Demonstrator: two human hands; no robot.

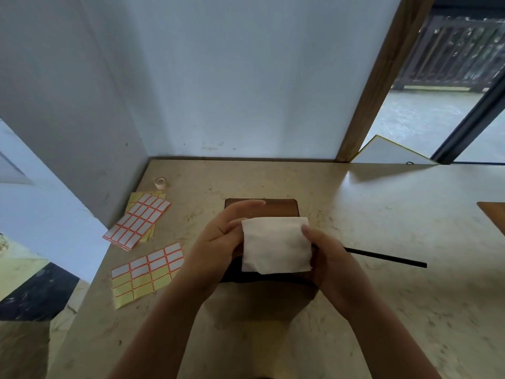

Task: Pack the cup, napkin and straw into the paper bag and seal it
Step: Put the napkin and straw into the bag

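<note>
A brown paper bag point(276, 207) stands in the middle of the table, seen from above, its dark mouth point(273, 279) toward me. A white folded napkin point(274, 246) hangs over that mouth, held between both hands. My left hand point(218, 239) pinches the napkin's left edge with the thumb, its fingers stretched over the bag's top. My right hand point(330, 266) pinches the right edge. A black straw point(388, 258) lies on the table to the right, its near end hidden behind my right hand. No cup is visible.
Sheets of red-bordered labels point(138, 220) point(147, 272) lie left of the bag, with a small tape roll point(161, 183) behind them. The table's left edge drops off close by. A white board point(390, 151) leans at the back right, and a brown board point(493, 212) pokes in at the right edge.
</note>
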